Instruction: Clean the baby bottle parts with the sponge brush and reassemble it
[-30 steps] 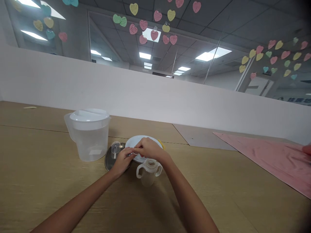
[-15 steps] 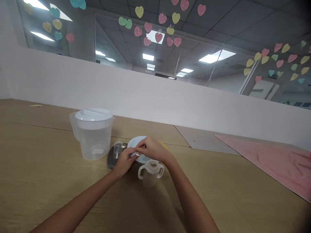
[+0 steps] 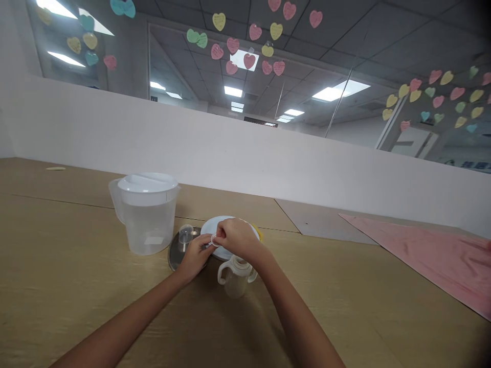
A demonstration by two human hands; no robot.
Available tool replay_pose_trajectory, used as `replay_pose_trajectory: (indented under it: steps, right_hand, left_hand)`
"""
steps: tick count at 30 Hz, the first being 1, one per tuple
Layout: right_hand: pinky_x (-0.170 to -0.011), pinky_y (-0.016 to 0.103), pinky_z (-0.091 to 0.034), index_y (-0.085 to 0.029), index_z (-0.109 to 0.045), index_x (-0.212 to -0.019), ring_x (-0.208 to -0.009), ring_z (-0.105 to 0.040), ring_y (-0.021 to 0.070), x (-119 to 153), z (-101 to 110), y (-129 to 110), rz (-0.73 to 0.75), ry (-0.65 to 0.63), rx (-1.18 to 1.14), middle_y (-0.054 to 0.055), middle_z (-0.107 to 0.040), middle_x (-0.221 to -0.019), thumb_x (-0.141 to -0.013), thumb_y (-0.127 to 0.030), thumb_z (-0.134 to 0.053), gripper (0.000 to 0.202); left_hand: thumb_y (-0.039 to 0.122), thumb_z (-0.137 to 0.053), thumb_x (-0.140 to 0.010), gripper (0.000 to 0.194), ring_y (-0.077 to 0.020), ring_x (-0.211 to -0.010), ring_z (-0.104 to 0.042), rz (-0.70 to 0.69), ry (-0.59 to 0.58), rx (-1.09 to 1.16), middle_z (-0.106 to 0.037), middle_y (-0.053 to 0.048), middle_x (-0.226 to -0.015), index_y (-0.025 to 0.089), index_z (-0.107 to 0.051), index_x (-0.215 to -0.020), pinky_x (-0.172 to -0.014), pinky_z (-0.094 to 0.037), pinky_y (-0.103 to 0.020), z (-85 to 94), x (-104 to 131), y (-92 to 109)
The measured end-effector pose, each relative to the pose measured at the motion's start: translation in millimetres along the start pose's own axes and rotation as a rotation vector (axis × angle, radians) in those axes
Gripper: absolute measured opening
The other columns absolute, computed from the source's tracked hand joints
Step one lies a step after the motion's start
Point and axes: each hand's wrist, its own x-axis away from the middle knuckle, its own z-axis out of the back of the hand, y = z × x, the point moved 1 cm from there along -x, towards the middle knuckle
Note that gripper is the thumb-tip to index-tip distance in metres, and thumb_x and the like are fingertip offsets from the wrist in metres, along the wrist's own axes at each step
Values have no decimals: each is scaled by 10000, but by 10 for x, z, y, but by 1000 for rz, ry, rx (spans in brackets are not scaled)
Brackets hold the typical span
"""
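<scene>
Translucent lidded pitcher at 10 o'clock from the left hand, can't tell how full. White plate pokes out at 11 from the right hand. Metal tray at 9 from the left. Two-handled bottle at 6 below the right, open-topped, contents unclear. Clear cup on the tray. Both hands' fingertips pinch a small clear ring between them; it's tipped more upright than half a second ago, and the right wrist now hides some bottle rim.

Ceiling light panels and a glass partition suggest an office.
</scene>
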Motion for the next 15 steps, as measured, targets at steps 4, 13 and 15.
replay_pose_trajectory:
  steps: [4,13,15]
  right_hand:
    - [-526,231,-250,-182,-635,-717,-663,-514,118,-10,-3,-19,49,12,44,10,-632,-736,-764,-278,-562,129]
    - [-497,251,-232,-155,-613,-775,-647,-524,117,110,201,-224,124,155,148,28,-610,-803,-868,-281,-472,211]
    - [-494,254,-234,-148,-604,-805,-660,-527,120,143,235,-263,146,207,168,35,-604,-815,-885,-267,-449,211]
  left_hand:
    - [375,-512,-805,277,-177,-785,-577,-34,24,-23,-692,-42,-856,166,-688,-763,-754,-426,-276,-4,8,-39]
    - [271,-535,-773,211,-153,-712,-566,-100,32,-77,-681,-21,-751,181,-686,-655,-704,-432,-254,-31,-14,-135]
    - [260,-526,-761,219,-154,-699,-566,-104,60,-62,-680,-22,-736,172,-670,-622,-689,-436,-251,-26,-21,-111]
